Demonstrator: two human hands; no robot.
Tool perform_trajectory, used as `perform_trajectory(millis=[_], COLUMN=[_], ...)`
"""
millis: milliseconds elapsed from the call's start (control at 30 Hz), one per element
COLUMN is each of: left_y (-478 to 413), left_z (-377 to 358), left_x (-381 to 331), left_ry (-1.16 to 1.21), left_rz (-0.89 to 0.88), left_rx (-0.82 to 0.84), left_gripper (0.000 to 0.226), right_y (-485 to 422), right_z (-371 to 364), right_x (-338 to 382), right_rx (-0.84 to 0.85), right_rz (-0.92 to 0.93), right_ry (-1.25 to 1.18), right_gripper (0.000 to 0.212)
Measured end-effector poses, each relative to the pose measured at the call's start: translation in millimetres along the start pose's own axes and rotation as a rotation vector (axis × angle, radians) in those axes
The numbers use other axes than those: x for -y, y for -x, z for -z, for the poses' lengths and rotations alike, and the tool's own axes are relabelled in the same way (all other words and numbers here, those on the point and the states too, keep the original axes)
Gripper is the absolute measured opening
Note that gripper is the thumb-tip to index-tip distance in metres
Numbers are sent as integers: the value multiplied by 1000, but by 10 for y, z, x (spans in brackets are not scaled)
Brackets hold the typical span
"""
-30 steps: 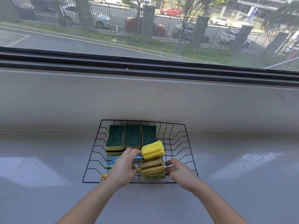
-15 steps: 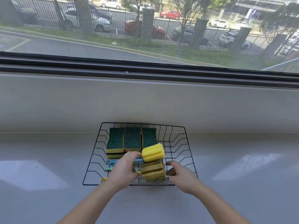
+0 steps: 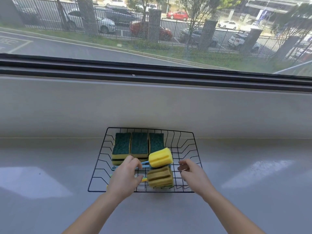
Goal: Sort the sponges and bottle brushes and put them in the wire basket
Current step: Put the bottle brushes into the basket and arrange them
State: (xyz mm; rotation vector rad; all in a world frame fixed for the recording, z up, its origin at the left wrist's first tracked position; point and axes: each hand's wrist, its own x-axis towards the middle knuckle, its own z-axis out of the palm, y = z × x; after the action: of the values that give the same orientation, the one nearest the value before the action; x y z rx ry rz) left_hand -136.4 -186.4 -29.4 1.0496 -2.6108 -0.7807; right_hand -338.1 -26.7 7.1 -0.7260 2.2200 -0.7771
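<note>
A black wire basket (image 3: 196, 150) stands on the grey sill. Three green-topped yellow sponges (image 3: 139, 145) lie side by side at its back left, with another sponge under the left one. Bottle brushes lie across the front. One bright yellow foam head (image 3: 160, 157) on a blue handle rests on top of the darker foam heads (image 3: 160, 177). My left hand (image 3: 125, 176) covers the handles, its fingertips pinched on the blue handle. My right hand (image 3: 192, 173) hovers over the basket's right part, fingers loosely curled, a short gap from the foam heads and holding nothing.
The basket sits against a low grey wall (image 3: 152, 105) under a dark window frame (image 3: 152, 71). The grey sill (image 3: 50, 166) spreads to both sides and toward me. The basket's right third holds only bare wire.
My right hand has come off the stacked foam heads and drawn back to the right. My left hand stays on the handles, and the brushes lie about where they were.
</note>
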Motion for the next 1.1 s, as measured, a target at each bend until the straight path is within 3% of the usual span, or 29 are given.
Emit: perform_trajectory(millis=[67, 167, 333, 633, 800, 933, 1100], left_y=[-2, -60, -110, -52, -12, -22, -12], left_z=[-8, -38, -101, -85, 12, -9, -57], left_x=[-26, -67, -112, -66, 63, 51, 55], left_ry=[-99, -156, -143, -51, 57, 35, -1], left_rz=[14, 41, 26, 47, 105, 108, 87], left_rx=[54, 152, 200, 148, -78, -40, 4], left_gripper=[10, 21, 15, 19, 28, 42, 42], right_y=[-34, -68, -56, -78, -33, 36, 62], right_z=[7, -2, -34, -28, -65, -121, -192], right_x=[18, 4, -71, -15, 98, 59, 13], right_rx=[-45, -66, -36, -46, 33, -9, 1], right_rz=[7, 6, -5, 52, 218, 271, 312], right_ry=[-32, -81, -118, -121, 15, 57, 92], right_gripper=[41, 38, 40, 47, 54, 56, 58])
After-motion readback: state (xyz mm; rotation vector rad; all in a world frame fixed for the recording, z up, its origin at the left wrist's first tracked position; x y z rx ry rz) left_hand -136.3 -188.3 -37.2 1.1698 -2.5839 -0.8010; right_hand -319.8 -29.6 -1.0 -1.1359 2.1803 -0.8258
